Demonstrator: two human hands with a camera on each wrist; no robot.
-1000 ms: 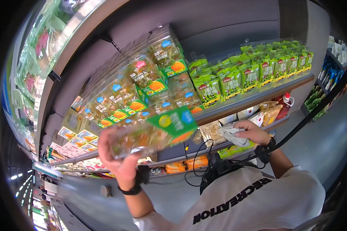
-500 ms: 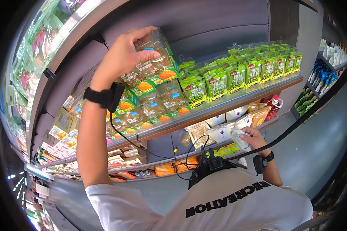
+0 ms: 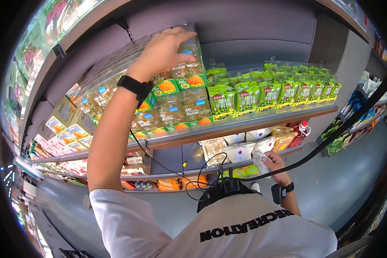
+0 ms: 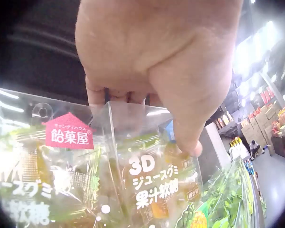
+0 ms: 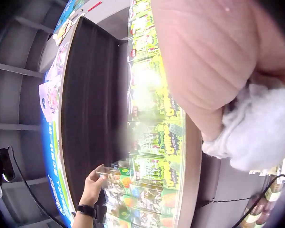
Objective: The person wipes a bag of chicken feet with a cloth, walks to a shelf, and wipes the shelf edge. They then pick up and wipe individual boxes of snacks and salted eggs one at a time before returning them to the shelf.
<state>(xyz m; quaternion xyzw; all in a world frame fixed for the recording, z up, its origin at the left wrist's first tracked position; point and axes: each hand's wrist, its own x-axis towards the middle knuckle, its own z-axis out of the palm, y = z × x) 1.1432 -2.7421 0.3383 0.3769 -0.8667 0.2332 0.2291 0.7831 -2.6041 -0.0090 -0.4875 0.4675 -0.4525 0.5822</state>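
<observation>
My left hand (image 3: 161,51) grips the top of a clear box of fruit gummies (image 3: 189,71) at the right end of the upper row. In the left wrist view, its fingers reach behind the box (image 4: 149,175) and the thumb lies along the side. More boxes of the same kind (image 3: 172,114) stand below and to the left. Lower down on the right, my right hand (image 3: 277,165) holds a crumpled white cloth (image 3: 260,161). The right wrist view shows that cloth (image 5: 261,128) bunched under the fingers.
Rows of green candy packets (image 3: 271,92) stand right of the boxes, behind a clear strip at the shelf edge (image 3: 245,122). White pouches (image 3: 241,152) and a red-capped bottle (image 3: 302,131) sit on the shelf below. A black cable (image 3: 150,161) hangs from the left wrist.
A second ago my left hand held a gummy box out in front of the shelf; it then moved up to the top row. The right hand has lowered slightly with the cloth.
</observation>
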